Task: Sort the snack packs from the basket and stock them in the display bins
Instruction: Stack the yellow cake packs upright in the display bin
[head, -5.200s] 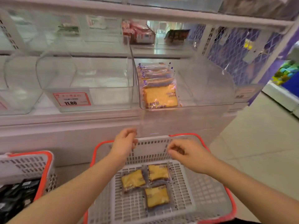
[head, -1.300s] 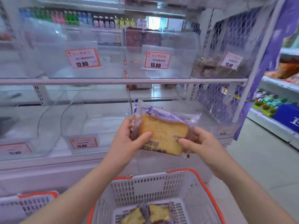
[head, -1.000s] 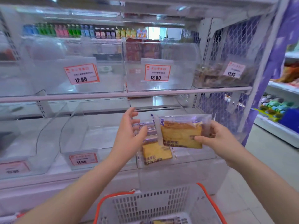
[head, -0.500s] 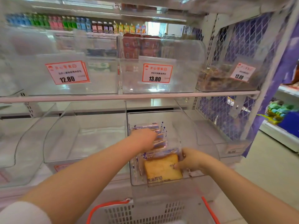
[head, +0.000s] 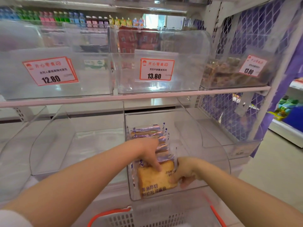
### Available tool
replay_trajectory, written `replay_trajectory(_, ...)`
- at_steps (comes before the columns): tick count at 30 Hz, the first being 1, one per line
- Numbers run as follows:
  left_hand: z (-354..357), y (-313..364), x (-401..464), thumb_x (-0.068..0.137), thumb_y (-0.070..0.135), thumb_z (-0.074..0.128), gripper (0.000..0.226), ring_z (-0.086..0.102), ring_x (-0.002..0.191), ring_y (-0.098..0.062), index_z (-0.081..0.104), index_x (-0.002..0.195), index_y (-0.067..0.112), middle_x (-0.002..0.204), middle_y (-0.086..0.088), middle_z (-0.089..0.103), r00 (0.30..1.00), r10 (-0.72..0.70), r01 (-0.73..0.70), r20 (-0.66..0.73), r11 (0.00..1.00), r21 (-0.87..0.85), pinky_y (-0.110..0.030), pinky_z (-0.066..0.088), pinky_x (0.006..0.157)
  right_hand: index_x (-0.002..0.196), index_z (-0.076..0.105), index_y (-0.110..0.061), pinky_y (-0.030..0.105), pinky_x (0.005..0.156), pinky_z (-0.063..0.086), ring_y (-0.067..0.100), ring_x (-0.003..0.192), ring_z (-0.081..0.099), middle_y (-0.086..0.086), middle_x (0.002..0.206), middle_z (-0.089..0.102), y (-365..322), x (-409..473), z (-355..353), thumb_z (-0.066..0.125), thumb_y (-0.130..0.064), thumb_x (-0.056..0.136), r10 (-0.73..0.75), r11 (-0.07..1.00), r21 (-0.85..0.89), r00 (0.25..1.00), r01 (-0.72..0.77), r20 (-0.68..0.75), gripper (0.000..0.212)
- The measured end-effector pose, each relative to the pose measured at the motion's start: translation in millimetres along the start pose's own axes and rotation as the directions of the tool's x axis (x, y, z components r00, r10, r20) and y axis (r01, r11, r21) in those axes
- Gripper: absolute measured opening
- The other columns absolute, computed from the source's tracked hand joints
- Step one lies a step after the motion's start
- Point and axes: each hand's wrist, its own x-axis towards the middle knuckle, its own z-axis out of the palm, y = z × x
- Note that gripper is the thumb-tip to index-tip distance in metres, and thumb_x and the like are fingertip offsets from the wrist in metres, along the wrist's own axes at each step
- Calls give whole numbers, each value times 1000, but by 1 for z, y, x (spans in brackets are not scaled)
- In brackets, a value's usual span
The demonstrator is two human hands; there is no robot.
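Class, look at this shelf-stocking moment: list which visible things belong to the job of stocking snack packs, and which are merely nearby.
Part of the job:
- front toast pack, held by both hands
- left hand, fingers on the pack
- right hand, gripping its edge
- row of packs behind it
- clear bin holding them
- basket below

Just nearby:
- 12.80 tag
- 13.80 tag
- drink bottles
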Motion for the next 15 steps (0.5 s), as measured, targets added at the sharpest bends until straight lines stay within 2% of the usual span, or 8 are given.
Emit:
replay_trajectory(3, -4, -1, -1, 69, 47, 75, 83, 52, 115, -24, 36, 135, 13, 132, -5, 52, 997, 35, -31, -66, 998, 54, -34, 45, 94, 78, 50, -15, 24, 57, 53, 12, 61, 52, 3, 73, 52, 1, 4, 0, 71, -1, 78, -105, 991, 76, 993, 110, -58, 25)
replay_trajectory(5, -8, -2, -2, 71, 47, 74, 79, 54, 111, -22, 39, 132, 13, 128, -4, 54, 995, 47, -42, -86, 998, 55, -31, 46, 90, 77, 46, -18, 26, 60, 52, 12, 63, 52, 2, 75, 52, 2, 6, -3, 69, 3, 78, -159, 973, 149, 981, 175, -112, 31)
replay_trajectory(7, -11, -2, -3, 72, 44, 74, 75, 54, 108, -21, 39, 131, 13, 127, -3, 54, 995, 41, -39, -94, 999, 31, -30, 48, 88, 80, 46, -19, 27, 62, 51, 12, 66, 52, 1, 78, 53, 3, 5, -3, 68, 1, 80, -179, 970, 144, 976, 197, -125, 30)
replay_trajectory(9, -9, 2, -6, 73, 41, 74, 73, 55, 101, -19, 39, 130, 13, 122, -3, 56, 994, 38, -31, -98, 997, 71, -28, 47, 79, 88, 48, -16, 28, 65, 51, 16, 75, 54, 4, 87, 56, 1, 1, 0, 70, -12, 81, -149, 989, -14, 980, 148, -130, 23)
replay_trajectory(10, -6, 5, -7, 74, 41, 73, 70, 55, 97, -19, 40, 129, 13, 118, -3, 58, 994, 39, -28, -101, 994, 108, -27, 45, 74, 96, 51, -13, 28, 65, 50, 18, 79, 54, 6, 94, 58, 0, -2, 1, 71, -22, 81, -126, 977, -188, 981, 97, -148, 26)
replay_trajectory(12, 1, 11, -12, 76, 39, 71, 63, 56, 92, -19, 42, 125, 13, 114, -3, 60, 991, 37, -14, -126, 985, 175, -27, 44, 67, 108, 57, -10, 28, 61, 47, 19, 79, 54, 8, 97, 61, -3, -8, 0, 70, -41, 79, -100, 892, -451, 971, -8, -217, 44)
replay_trajectory(14, 3, 15, -20, 78, 38, 69, 59, 58, 95, -20, 42, 124, 14, 114, -3, 59, 983, 41, 1, -180, 974, 225, -29, 47, 67, 105, 59, -8, 28, 60, 45, 20, 70, 56, 8, 86, 62, -5, -19, -4, 71, -48, 75, -122, 884, -465, 945, -35, -302, 50)
replay_trajectory(15, 2, 17, -27, 80, 37, 67, 57, 57, 99, -21, 42, 126, 14, 117, -4, 57, 975, 55, 2, -216, 967, 254, -31, 48, 70, 106, 58, -7, 30, 63, 46, 22, 71, 58, 9, 88, 62, -5, -26, -6, 71, -47, 75, -159, 903, -429, 922, -9, -354, 52)
